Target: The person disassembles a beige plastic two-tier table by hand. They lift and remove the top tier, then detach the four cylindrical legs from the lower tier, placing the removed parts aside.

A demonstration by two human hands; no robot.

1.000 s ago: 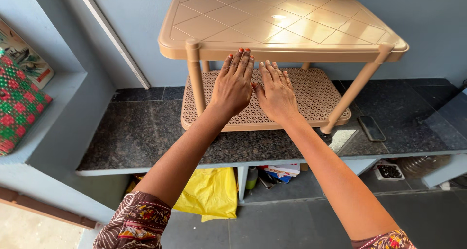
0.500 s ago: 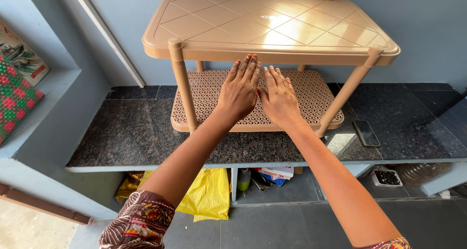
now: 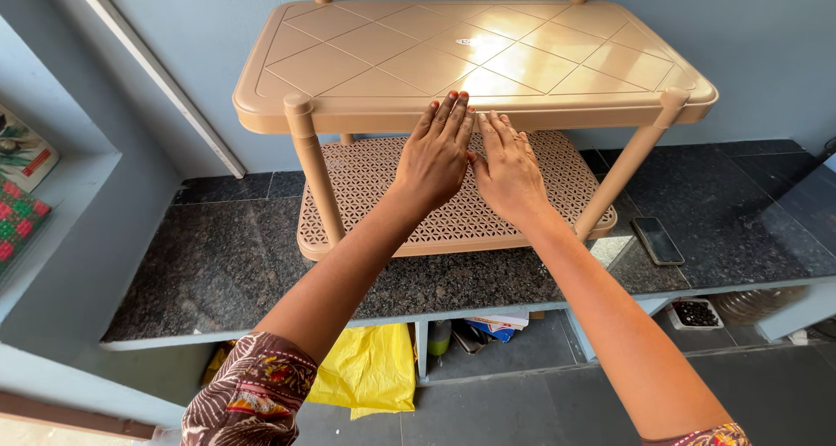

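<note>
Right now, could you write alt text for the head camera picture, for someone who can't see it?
Two bare hands, left hand and right hand, stretch flat side by side toward a beige plastic two-tier rack standing on a dark granite counter. A phone lies to the right; a yellow bag sits underneath.

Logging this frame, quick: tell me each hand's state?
Left hand: open, flat, holding nothing.
Right hand: open, flat, holding nothing.
</note>
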